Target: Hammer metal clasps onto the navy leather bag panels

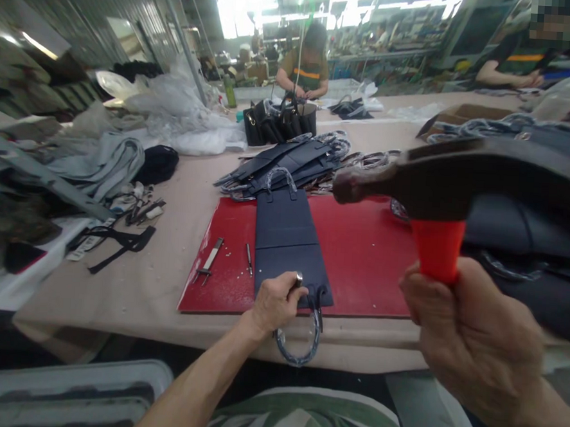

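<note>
My right hand (480, 335) is wrapped round the red handle of a hammer (441, 178), raised close to the camera. My left hand (274, 303) is closed round a small metal punch (299, 279), with only its shiny top showing above the fingers. The fist rests over the near end of a dark navy leather bag panel (289, 220); the punch's lower tip is hidden. This panel lies flat on a red board (359, 263). A plastic-wrapped handle (298, 359) loops from its near end over the table edge, and another wrapped handle (281, 173) stands at its far end.
A metal divider-like tool (210, 260) and a slim pen-like tool (249, 259) lie left on the board. Behind are stacked navy panels (293, 159) and black bags (278, 123). More navy pieces (525, 234) lie right. A co-worker (303, 66) sits across the table.
</note>
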Available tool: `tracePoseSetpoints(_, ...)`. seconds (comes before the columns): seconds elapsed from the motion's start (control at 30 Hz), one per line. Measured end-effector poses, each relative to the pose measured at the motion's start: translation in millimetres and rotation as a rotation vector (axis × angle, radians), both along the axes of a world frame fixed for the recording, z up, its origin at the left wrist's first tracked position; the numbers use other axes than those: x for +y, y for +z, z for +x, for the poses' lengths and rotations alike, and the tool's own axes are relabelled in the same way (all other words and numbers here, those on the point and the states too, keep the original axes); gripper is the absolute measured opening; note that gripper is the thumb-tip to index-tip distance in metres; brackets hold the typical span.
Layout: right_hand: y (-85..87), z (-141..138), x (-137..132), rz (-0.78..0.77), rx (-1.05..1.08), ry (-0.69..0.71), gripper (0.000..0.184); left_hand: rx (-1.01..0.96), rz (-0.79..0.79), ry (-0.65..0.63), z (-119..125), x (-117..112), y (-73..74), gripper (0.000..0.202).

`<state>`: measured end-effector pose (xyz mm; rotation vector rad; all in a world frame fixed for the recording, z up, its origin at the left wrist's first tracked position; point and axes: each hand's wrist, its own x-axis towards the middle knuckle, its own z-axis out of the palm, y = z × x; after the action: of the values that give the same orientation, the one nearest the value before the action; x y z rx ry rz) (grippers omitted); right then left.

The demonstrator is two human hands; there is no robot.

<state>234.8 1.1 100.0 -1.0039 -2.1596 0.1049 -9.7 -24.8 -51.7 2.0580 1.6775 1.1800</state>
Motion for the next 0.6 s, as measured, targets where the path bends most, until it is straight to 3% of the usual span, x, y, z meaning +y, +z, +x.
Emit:
tracePoseSetpoints(0.1, -6.6, -3, -2, 0.143, -0.252, 0.166, 0.019, 0.023, 0.021, 0.019, 0, 1, -1.5, 0.005)
tracePoseSetpoints(0.17, -8.7, -5, 0, 0.098, -0.357, 0.202, 0.022, 0.027, 0.03, 0.025, 0, 1, -2.6, 0.005)
tracePoseSetpoints(0.3, -6.2, -7, 0, 0.125, -0.098, 0.027, 0.023, 0.008, 0.007, 0.012, 0, 0, -3.0, 0.008)
tracePoseSetpoints(0.37, -8.7, -6, -1, 0.133, -0.152, 0.065, 0.024, 0.006, -0.002, 0.014, 0, 0, -2.6, 0.007)
tracePoseSetpoints(0.47, -18.2, -2, 0, -0.045, -0.389, 0.158, 0.026, -0.009, -0.014, 0.022, 1, 0, -1.9, 0.006)
tracePoseSetpoints(0.6, -39.6, 4, 15, -0.364, -0.357, 0.022, 0.028, -0.041, -0.012, 0.003, 0, 0, 0.3, 0.008)
